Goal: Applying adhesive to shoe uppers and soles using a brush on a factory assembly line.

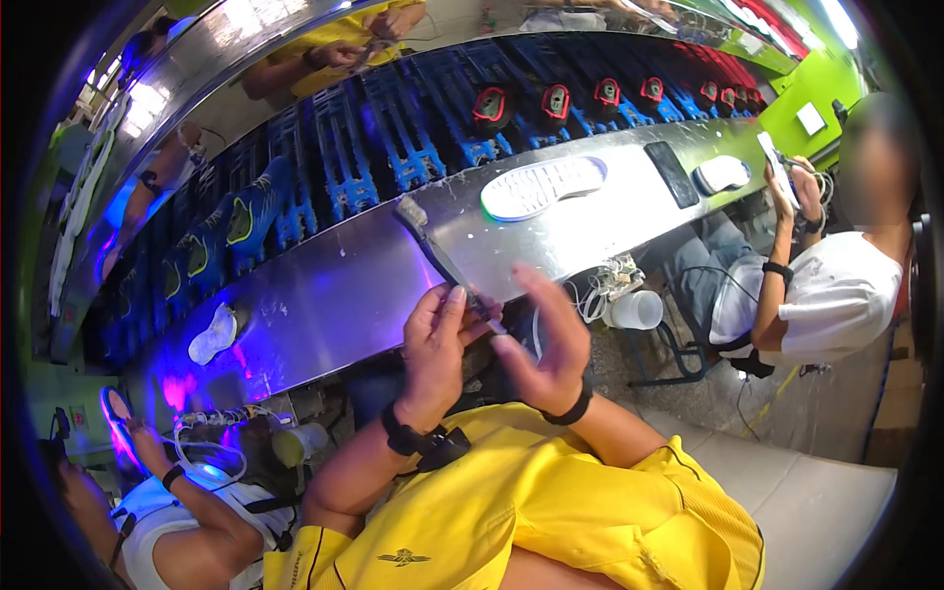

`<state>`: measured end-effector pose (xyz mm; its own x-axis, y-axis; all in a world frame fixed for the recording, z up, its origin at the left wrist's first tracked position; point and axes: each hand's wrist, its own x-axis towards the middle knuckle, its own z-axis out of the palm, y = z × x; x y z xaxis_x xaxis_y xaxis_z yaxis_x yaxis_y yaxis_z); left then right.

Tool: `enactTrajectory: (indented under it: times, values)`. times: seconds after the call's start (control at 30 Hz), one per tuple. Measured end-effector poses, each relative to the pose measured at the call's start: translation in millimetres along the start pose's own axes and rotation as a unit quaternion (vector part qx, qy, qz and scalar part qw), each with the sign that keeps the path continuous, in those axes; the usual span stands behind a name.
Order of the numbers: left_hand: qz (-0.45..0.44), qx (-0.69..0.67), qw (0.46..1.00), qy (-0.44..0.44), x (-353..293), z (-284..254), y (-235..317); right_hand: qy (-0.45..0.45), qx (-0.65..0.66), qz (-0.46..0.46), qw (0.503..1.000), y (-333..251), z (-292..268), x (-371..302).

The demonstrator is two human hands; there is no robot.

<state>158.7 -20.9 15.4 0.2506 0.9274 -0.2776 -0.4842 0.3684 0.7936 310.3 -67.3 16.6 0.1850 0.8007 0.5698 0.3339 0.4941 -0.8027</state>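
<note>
My left hand (435, 342) is closed around the lower handle of a dark, long-handled brush (439, 258). The brush slants up and to the left, its pale bristled head over the metal bench (364, 265). Beside the handle's lower end is my right hand (553, 344), fingers spread and thumb close to the tip; whether the thumb touches it is unclear. Beyond my hands, a white shoe sole (546, 187) lies on the brightly lit part of the bench.
A black flat object (672, 174) and another sole (721, 174) lie to the right, a pale sole (213, 334) to the left. Blue racks (403, 128) carrying shoes run behind the bench. Co-workers sit either side, each holding a sole. A white bucket (637, 310) stands below.
</note>
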Motion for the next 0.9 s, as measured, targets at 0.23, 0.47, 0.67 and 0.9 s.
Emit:
enactTrajectory:
  times: [0.23,0.47,0.67,0.9]
  values:
    - [0.086,0.219,0.967,-0.104,-29.3,-14.1,11.6,0.095,0.615,0.146,0.769,-1.3,-35.4,76.7]
    - [0.108,0.230,0.961,-0.108,-38.1,-12.8,15.8,0.052,0.713,0.140,0.685,2.5,-36.3,90.3]
    - [0.119,0.254,0.955,-0.092,-32.7,-14.2,16.3,0.047,0.707,0.149,0.690,0.6,-31.1,87.7]
    - [0.148,0.314,0.933,-0.096,-30.5,-15.5,15.5,0.043,0.717,0.152,0.679,0.5,-30.4,89.1]
